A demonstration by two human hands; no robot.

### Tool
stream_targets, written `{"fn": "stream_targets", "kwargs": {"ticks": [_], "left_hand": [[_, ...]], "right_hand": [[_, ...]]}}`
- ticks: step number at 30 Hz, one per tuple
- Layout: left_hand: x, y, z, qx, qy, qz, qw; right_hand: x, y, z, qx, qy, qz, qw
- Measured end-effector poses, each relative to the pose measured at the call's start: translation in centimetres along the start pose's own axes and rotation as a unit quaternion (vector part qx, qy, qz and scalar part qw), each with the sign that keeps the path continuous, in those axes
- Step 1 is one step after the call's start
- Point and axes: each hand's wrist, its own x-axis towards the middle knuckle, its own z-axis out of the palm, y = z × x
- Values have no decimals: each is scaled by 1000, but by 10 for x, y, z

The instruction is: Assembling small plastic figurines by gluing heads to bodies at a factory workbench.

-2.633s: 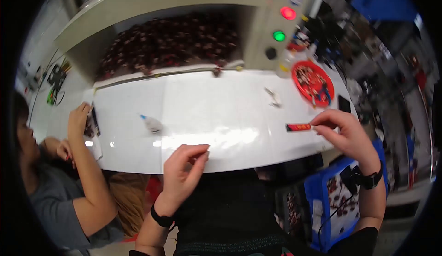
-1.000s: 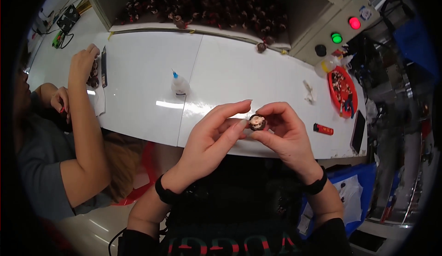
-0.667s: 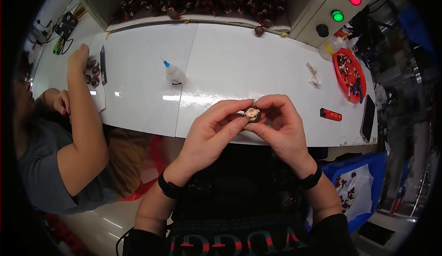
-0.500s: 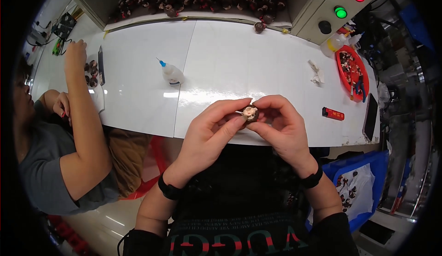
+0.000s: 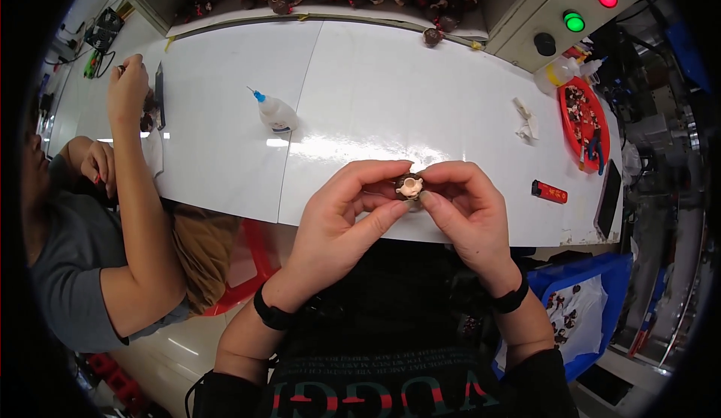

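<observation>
The left hand (image 5: 342, 211) and the right hand (image 5: 473, 215) pinch a small brown and cream piece (image 5: 409, 186) between them, thumbs and fingertips closed narrowly on its two sides. The piece is held up over the near edge of the white table (image 5: 375, 80), its cream side facing up. A squeeze bottle (image 5: 279, 114) with a blue tip stands to the left, beyond the hands; a red lighter (image 5: 550, 192) lies to the right, near a dark phone (image 5: 608, 199).
</observation>
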Motion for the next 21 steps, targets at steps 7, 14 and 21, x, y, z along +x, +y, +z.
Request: {"fn": "stream_targets", "kwargs": {"ticks": [7, 14, 21], "left_hand": [[0, -2, 1, 6, 7, 12, 1000], [2, -2, 2, 8, 18, 4, 1000], [1, 0, 2, -13, 10, -1, 1000]], "right_hand": [[0, 0, 0, 5, 12, 2, 1000], [2, 0, 2, -5, 23, 1, 1000], [2, 1, 2, 8, 11, -16, 1000]]}}
